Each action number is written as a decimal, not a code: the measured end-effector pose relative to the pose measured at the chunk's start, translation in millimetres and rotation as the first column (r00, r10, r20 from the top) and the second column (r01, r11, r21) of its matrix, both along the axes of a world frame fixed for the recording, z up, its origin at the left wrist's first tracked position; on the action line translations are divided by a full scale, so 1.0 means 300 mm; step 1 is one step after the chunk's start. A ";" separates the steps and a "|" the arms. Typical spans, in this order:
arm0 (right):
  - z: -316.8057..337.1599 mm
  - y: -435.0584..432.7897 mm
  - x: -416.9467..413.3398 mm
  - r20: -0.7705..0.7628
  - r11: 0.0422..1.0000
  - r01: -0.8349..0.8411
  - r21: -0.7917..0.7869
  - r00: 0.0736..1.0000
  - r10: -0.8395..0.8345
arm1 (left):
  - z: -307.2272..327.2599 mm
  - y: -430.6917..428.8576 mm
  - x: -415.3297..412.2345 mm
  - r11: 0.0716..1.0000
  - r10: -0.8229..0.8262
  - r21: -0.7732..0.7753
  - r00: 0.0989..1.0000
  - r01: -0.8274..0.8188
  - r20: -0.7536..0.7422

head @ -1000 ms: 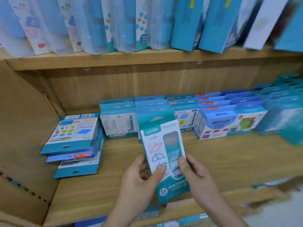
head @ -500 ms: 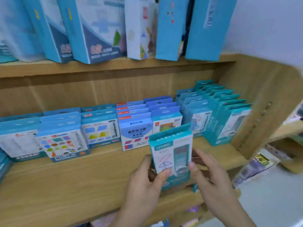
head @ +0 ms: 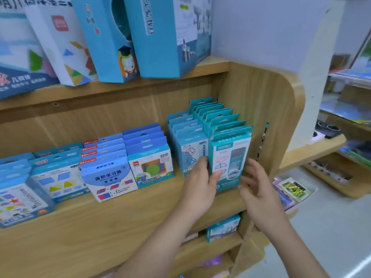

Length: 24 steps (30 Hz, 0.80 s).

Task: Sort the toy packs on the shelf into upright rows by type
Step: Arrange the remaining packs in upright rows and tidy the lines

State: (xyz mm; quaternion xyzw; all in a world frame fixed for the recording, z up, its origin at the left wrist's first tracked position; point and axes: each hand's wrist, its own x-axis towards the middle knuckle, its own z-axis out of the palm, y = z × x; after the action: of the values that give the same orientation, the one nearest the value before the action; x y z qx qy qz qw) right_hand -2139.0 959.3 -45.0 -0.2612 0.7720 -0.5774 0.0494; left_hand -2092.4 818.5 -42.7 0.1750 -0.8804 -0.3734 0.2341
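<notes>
Here the wooden shelf is running out to the left of both hands, and the rows of packs on it are standing upright, faces toward the person. Just beyond the hands, a teal row is filing back toward the rear board beside the end panel, which is standing right of the right hand. A paler row is sitting behind the left hand's fingertips, and dark blue rows are lining up further left.

The teal pack is standing at the front of its row, long axis vertical, hanger tab up, printed face toward the person, bottom edge apparently on the board. The left hand is grasping it, thumb on the front face and fingers around its left edge. The right hand is spread loose beside the pack's right edge; whether it is touching the pack I cannot tell.

To finish this well, I judge the pack needs pressing flat against the one behind, its edges squared to the row, before the thumb is slipping away sideways; pulling forward could tip it. The right hand could be steadying the far edge against the panel.
</notes>
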 end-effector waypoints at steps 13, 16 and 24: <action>0.008 -0.052 -0.050 -0.516 0.929 0.257 0.266 0.852 -0.087 | -0.050 0.035 -0.138 0.994 0.045 -0.094 0.999 -0.047 -0.028; 0.054 -0.073 -0.079 -0.621 0.923 0.302 0.237 0.778 -0.095 | -0.037 0.043 -0.149 0.974 0.050 -0.224 0.992 -0.024 0.113; 0.128 -0.105 -0.174 -0.713 0.817 0.314 0.484 0.683 0.159 | -0.085 0.066 -0.172 0.977 0.076 -0.212 0.921 0.007 0.382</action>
State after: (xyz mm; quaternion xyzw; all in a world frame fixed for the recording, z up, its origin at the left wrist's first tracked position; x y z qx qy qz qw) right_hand -2191.1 927.8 -6.7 -0.4055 0.8735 -0.1685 -0.2101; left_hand -2143.9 838.3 -68.2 0.2355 -0.9403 -0.2327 0.0792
